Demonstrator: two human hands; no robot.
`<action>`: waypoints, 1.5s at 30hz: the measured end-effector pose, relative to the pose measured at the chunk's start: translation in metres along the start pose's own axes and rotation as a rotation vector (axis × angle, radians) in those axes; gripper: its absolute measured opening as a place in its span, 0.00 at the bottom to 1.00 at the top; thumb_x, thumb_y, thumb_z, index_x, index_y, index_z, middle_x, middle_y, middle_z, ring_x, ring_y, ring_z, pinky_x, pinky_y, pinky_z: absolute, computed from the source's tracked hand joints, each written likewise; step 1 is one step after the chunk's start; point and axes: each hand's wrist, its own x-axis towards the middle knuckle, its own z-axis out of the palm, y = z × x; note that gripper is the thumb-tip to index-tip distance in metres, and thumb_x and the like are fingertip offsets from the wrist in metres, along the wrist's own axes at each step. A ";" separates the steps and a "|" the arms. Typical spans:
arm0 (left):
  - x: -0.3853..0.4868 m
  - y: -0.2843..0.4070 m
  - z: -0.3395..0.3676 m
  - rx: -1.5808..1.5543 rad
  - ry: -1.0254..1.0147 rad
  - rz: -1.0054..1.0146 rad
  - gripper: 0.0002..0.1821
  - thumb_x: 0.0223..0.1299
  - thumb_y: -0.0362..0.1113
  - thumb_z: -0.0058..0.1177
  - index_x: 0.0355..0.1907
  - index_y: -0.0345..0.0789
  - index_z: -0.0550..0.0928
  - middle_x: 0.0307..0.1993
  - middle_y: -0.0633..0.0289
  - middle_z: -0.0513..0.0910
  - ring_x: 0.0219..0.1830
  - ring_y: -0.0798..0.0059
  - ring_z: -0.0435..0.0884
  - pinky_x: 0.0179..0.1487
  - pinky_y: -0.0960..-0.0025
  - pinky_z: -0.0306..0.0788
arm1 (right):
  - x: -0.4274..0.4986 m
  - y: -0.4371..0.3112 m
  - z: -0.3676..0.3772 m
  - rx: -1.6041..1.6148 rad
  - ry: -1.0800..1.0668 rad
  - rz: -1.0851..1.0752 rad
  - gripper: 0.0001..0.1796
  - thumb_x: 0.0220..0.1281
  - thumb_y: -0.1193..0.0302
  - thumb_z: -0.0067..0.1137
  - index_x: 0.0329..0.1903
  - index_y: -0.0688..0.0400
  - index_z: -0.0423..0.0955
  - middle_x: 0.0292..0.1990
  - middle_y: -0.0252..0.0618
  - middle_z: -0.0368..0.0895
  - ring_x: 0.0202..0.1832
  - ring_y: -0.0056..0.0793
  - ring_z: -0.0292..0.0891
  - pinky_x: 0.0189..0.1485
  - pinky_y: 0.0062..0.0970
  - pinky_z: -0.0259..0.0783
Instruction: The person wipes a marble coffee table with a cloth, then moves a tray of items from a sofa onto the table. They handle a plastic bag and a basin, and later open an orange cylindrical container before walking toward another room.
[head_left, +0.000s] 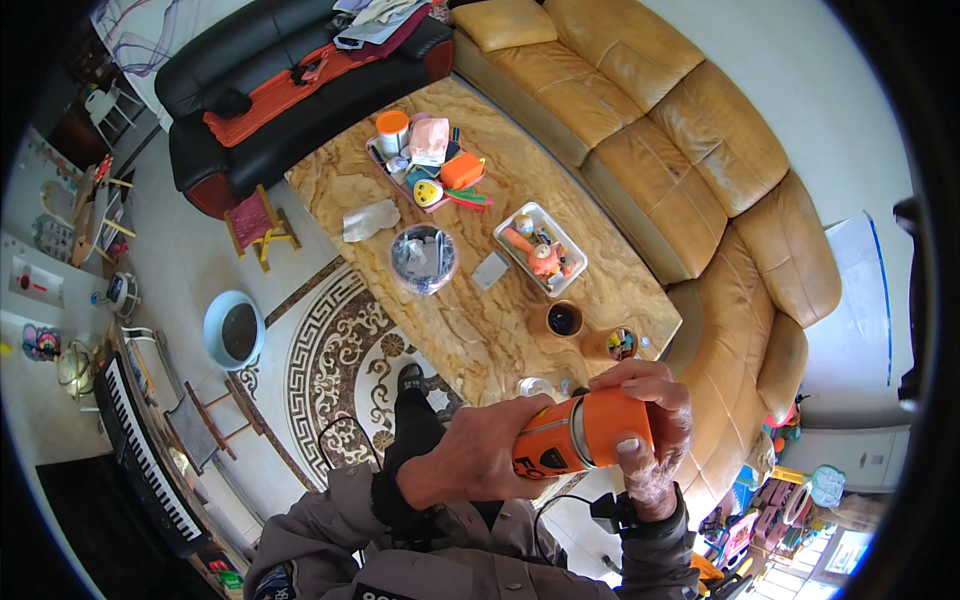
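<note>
Held sideways before my chest is an orange cylindrical can (546, 441) with dark lettering, an emblem and a silver band. My left hand (480, 444) wraps around its body from the left. At the other end, my right hand (660, 420) grips the orange cap (616, 426), thumb below and fingers above. The cap sits in line with the body, against the silver band; whether it is loose cannot be seen. Just beyond the hands, near the corner of the marble-patterned table (465, 330), stand a wooden cup (541, 321) and another cup of small colourful items (600, 345).
On the table are a white tray of toys (577, 262), a plastic-lined bowl (424, 289), a card-like item (490, 271) and a loaded pink tray (384, 166). A tan leather sofa (622, 150) runs along the right. Stools and a blue basin (213, 330) stand left.
</note>
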 end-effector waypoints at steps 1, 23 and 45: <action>0.000 0.000 0.001 -0.007 0.013 0.010 0.38 0.45 0.45 0.75 0.60 0.36 0.75 0.40 0.53 0.84 0.40 0.52 0.87 0.43 0.59 0.79 | -0.002 0.000 0.002 0.032 0.037 0.012 0.26 0.64 0.58 0.67 0.56 0.58 0.70 0.50 0.54 0.78 0.52 0.40 0.79 0.55 0.39 0.76; 0.004 0.001 -0.008 -0.369 -0.114 -0.124 0.53 0.46 0.51 0.76 0.72 0.32 0.64 0.49 0.50 0.84 0.48 0.64 0.85 0.54 0.65 0.77 | 0.007 -0.028 0.014 -0.008 0.051 0.125 0.42 0.69 0.41 0.52 0.68 0.65 0.66 0.60 0.52 0.74 0.63 0.41 0.73 0.68 0.41 0.67; -0.019 0.011 -0.003 -0.084 0.089 -0.037 0.46 0.46 0.51 0.77 0.66 0.35 0.70 0.43 0.48 0.85 0.44 0.48 0.86 0.47 0.57 0.79 | -0.002 -0.025 0.018 -0.216 -0.049 -0.013 0.36 0.67 0.48 0.61 0.65 0.63 0.71 0.62 0.53 0.75 0.63 0.42 0.71 0.66 0.41 0.67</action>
